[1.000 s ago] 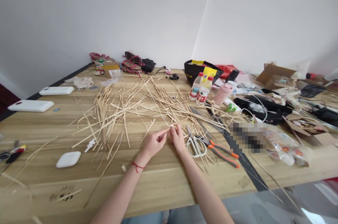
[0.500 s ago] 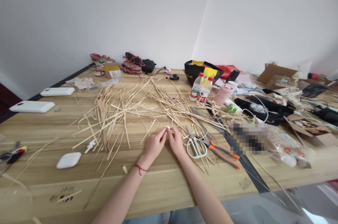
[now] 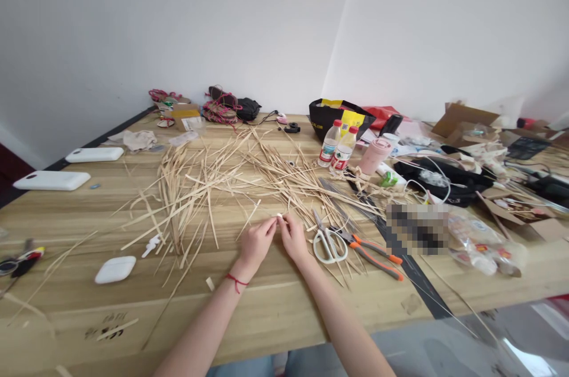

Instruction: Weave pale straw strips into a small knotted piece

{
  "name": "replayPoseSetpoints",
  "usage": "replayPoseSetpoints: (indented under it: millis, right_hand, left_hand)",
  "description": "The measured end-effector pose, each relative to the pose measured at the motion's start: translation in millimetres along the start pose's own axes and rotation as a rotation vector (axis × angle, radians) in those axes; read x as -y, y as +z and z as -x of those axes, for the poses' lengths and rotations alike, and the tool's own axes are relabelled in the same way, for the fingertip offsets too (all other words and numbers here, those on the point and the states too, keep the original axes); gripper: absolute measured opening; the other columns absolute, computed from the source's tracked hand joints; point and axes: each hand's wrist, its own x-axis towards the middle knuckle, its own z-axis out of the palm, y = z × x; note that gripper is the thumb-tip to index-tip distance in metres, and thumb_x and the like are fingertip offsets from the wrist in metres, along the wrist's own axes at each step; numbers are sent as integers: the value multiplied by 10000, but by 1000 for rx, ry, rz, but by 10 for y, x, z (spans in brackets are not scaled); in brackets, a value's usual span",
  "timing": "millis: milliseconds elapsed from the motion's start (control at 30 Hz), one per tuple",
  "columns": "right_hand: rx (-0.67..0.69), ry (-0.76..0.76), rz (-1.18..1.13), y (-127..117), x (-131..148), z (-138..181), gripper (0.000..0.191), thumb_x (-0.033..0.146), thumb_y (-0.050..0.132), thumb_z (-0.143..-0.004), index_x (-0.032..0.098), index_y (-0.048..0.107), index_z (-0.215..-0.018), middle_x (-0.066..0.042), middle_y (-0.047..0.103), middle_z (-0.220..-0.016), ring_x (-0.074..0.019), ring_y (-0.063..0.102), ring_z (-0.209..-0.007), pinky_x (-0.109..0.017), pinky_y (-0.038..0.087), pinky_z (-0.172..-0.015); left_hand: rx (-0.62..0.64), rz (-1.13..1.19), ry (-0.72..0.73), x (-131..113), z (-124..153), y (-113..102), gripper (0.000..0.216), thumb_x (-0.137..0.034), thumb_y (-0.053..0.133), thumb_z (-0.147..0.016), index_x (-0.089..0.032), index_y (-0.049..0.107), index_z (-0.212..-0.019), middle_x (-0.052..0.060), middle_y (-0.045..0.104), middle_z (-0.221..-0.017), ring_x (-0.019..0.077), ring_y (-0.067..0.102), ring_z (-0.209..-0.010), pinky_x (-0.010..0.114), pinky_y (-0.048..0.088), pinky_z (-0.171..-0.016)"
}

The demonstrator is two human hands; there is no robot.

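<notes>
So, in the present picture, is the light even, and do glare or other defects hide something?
Head view throughout: light fairly even, shadows soft; bright glare on the floor, lower right; a mosaic patch hides detail by the orange-handled pliers; the white piece between left hand and right hand looks too small to identify.

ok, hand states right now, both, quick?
Left hand: closed, pinching a small white piece together with the right.
Right hand: closed, pinching the same piece; the exact grip is too small to make out.
</notes>
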Motion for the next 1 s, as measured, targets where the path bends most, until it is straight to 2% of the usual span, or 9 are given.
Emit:
replayPoseSetpoints:
  millis: [167, 333, 500, 667, 1000]
  right_hand:
    - [5, 78, -180, -14, 43, -12, 319, 415, 423, -875, 172, 592, -996, -28, 625, -733, -151, 532, -619, -251, 419, -599]
    - [63, 91, -315, -35, 120, -27, 336, 449, 436, -861, 174, 629, -878, -41, 623, -777, -173, 543, -722, -277, 439, -683]
    - [106, 163, -413, -42, 134, -22, 368, 482, 456, -835, 163, 639, -848, -39, 609, -753, -168, 533, -697, -262, 441, -625]
    - [62, 179, -400, -63, 139, -24, 364, 488, 478, -813, 164, 643, -816, -26, 580, -659, -161, 516, -636, -247, 417, -543]
    - [27, 169, -367, -73, 144, -35, 332, 482, 509, -788, 168, 616, -763, -11, 557, -637, -145, 487, -602, -240, 405, -524]
  left_hand:
    - [-1, 51, -29, -68, -31, -27, 189, -218, 541, -826, -218, 669, -965, 31, 705, -719, 135, 630, -585, 230, 466, -579]
    - [34, 152, -98, -146, -63, -75, 149, -218, 545, -803, -208, 621, -930, -2, 663, -673, 116, 592, -556, 229, 474, -578]
    - [77, 273, -99, -155, -65, -82, 151, -159, 516, -797, -205, 564, -932, 15, 668, -798, 132, 626, -691, 244, 499, -654]
    - [130, 329, -81, -145, -66, -76, 165, -141, 501, -800, -209, 535, -946, 28, 655, -868, 148, 626, -779, 269, 501, -711]
    - [169, 367, -65, -163, -89, -73, 38, -199, 517, -808, -201, 480, -799, 7, 570, -763, 145, 554, -733, 294, 469, -704]
